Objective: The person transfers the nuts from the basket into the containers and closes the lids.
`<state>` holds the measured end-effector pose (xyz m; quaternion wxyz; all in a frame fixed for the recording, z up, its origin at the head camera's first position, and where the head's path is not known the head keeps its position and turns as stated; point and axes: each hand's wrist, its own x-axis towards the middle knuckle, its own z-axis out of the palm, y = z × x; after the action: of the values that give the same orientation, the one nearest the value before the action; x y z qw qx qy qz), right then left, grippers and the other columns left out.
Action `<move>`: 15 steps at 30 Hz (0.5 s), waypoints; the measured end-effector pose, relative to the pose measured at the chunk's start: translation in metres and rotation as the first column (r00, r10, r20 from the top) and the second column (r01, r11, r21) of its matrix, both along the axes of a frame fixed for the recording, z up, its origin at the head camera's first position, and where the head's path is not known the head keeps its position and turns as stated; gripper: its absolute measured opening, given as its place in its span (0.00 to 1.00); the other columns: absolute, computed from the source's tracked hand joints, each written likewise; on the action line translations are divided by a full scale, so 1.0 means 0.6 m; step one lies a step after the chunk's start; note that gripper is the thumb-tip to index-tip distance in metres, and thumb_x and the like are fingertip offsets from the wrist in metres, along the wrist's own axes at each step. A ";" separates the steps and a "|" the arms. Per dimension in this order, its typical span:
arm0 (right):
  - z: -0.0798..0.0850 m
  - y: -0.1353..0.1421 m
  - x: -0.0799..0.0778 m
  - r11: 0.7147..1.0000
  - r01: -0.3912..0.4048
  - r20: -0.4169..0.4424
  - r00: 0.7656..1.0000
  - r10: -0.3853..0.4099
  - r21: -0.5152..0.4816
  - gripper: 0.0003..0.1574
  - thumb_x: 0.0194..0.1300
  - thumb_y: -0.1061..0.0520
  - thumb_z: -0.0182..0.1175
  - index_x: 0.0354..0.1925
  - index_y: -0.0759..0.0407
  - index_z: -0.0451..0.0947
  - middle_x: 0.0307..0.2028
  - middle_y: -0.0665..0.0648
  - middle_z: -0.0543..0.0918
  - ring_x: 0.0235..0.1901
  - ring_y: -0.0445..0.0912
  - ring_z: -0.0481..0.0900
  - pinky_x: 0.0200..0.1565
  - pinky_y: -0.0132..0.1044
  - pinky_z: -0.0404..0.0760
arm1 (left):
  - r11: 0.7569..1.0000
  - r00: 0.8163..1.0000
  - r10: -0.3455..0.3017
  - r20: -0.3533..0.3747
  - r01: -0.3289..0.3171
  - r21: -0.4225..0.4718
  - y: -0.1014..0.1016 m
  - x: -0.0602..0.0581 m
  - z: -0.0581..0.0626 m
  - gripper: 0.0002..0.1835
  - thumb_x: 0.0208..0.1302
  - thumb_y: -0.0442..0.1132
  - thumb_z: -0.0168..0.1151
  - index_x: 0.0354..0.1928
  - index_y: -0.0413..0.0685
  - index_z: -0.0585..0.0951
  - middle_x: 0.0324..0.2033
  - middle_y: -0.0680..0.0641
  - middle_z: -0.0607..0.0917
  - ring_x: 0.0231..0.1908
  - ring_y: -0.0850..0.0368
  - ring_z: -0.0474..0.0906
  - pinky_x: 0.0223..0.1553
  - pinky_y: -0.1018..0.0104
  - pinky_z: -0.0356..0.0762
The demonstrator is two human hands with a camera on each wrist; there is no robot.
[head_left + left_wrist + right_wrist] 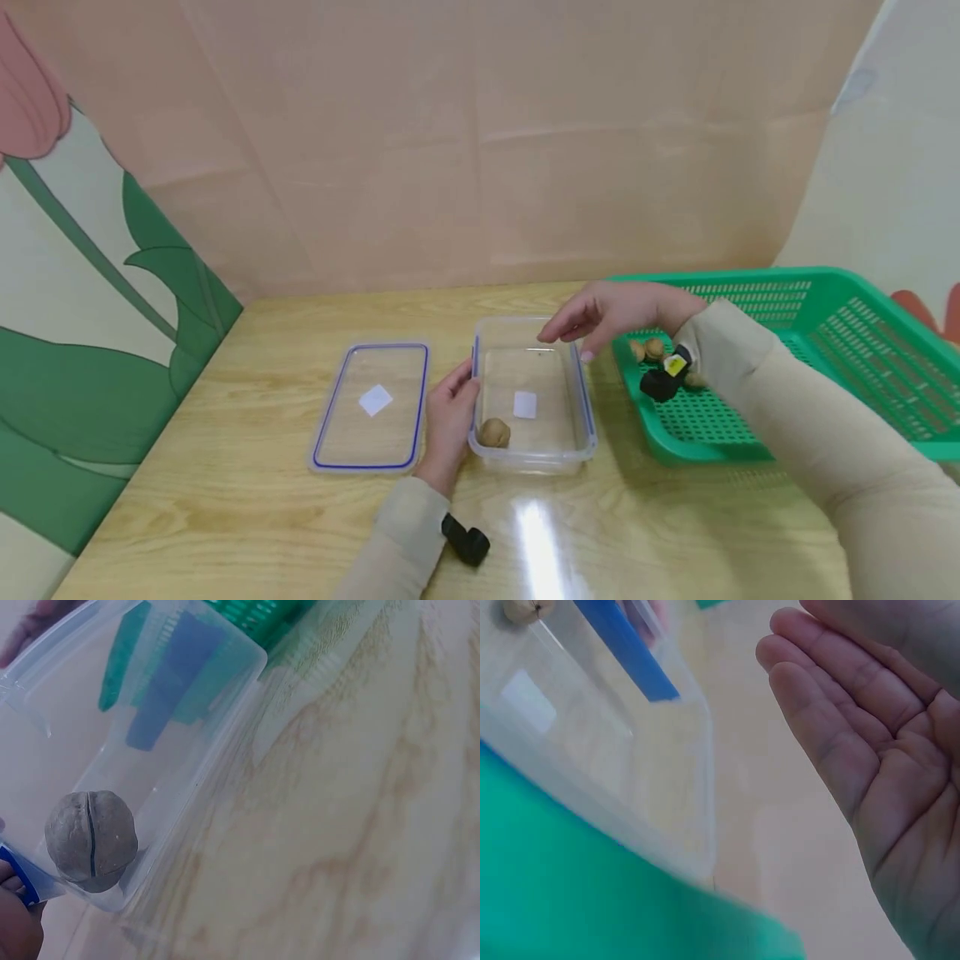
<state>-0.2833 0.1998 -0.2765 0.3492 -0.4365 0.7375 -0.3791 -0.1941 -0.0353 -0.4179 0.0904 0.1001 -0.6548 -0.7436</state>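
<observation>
A clear plastic container [551, 429] stands in the middle of the table with one walnut [494, 433] in its near left corner. The walnut [91, 838] shows its dark seam in the left wrist view. My left hand [448, 417] rests against the container's left side, fingers along the outer wall. Over the container's far right rim hovers my right hand [600, 315], its fingers extended and slightly bent, with nothing held. The palm of the right hand [900, 772] faces the right wrist camera. Several walnuts [654, 348] lie in the green basket [652, 429], partly hidden by the right wrist.
To the left of the container a clear lid [408, 406] with a blue seal lies flat, bearing a white square. Another white square [525, 405] is visible at the container's base. The green basket's high rim stands close on the right. A wall covering [480, 167] rises behind the table.
</observation>
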 end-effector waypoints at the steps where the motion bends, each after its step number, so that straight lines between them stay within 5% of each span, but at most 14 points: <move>1: 0.000 0.010 0.000 1.000 -0.002 -0.003 1.000 0.002 -0.023 0.32 0.55 0.66 0.64 0.56 0.78 0.67 0.57 0.59 0.76 0.56 0.36 0.72 0.58 0.30 0.72 | 1.000 1.000 0.000 -0.004 0.000 0.001 -0.001 0.000 0.000 0.19 0.58 0.31 0.57 0.53 0.43 0.79 0.52 0.43 0.80 0.51 0.50 0.77 0.50 0.65 0.79; 6: 0.001 0.060 0.004 0.990 -0.035 -0.041 0.999 0.029 -0.135 0.29 0.57 0.69 0.60 0.56 0.80 0.65 0.56 0.42 0.76 0.57 0.34 0.71 0.58 0.26 0.71 | 1.000 1.000 0.002 -0.005 -0.002 0.002 -0.006 0.001 0.000 0.18 0.59 0.31 0.56 0.53 0.43 0.78 0.52 0.43 0.80 0.52 0.49 0.76 0.51 0.65 0.78; 15: -0.012 0.152 0.022 0.976 0.119 -0.045 0.991 -0.129 -0.184 0.27 0.57 0.74 0.57 0.57 0.74 0.68 0.56 0.47 0.77 0.57 0.36 0.72 0.56 0.26 0.73 | 1.000 1.000 0.011 0.015 -0.011 -0.012 -0.007 0.007 0.000 0.18 0.59 0.32 0.57 0.53 0.45 0.78 0.52 0.43 0.80 0.49 0.51 0.77 0.49 0.66 0.79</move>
<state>-0.2699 0.2911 -0.2836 0.2626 -0.4303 0.7353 -0.4530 -0.1902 -0.0395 -0.4182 0.0902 0.1087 -0.6593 -0.7385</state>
